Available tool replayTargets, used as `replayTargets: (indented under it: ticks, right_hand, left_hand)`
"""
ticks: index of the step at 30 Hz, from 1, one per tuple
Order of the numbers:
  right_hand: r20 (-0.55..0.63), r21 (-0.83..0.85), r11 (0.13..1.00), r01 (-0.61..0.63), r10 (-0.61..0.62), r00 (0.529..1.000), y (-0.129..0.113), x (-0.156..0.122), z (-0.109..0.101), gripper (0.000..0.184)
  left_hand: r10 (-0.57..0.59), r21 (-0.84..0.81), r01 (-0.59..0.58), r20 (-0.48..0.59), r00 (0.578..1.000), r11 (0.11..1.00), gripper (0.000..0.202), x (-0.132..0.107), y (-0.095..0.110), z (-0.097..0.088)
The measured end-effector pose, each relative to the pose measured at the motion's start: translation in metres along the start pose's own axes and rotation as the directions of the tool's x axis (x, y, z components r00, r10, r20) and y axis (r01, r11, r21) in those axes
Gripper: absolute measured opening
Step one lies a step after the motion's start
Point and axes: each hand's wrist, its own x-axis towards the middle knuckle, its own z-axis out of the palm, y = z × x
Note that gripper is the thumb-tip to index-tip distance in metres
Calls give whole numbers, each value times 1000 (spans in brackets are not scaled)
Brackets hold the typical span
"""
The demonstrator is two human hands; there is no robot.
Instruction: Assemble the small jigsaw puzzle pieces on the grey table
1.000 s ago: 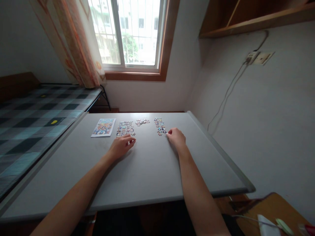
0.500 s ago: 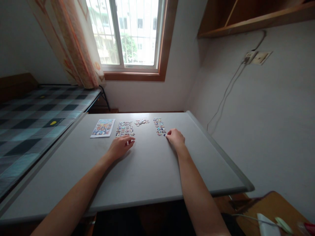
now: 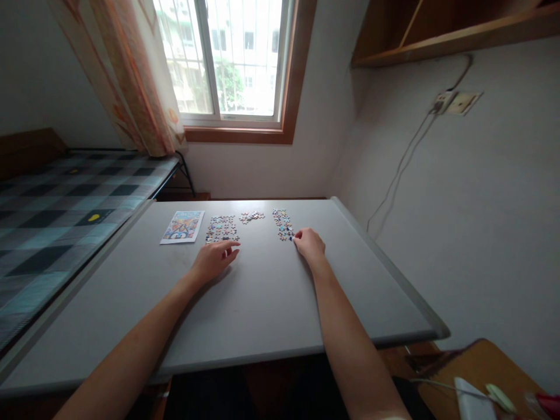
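Edging left, the right hand (image 3: 310, 242) now has a dark puzzle piece (image 3: 290, 238) at the right group of pieces' (image 3: 282, 221) near corner on the table (image 3: 266, 303), whether pinched I cannot tell, while the left hand (image 3: 213, 258), fingers apart, stays beside the left group (image 3: 222, 224).

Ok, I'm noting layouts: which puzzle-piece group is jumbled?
The middle cluster, its pieces bunched together; the left group and right group are spread in rows.
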Motion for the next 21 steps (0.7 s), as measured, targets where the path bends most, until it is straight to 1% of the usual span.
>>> replayTargets:
  ticks: [8, 21]
  right_hand:
    - [-6, 6, 1000, -2, 2, 1000, 0, 2, 2, 16]
    - [-20, 10, 1000, 2, -2, 1000, -2, 0, 2, 17]
  left_hand:
    - [-4, 10, 4, 5, 1000, 1000, 28, 0, -2, 2]
    - [-17, 15, 17, 24, 1000, 1000, 29, 1, 1, -1]
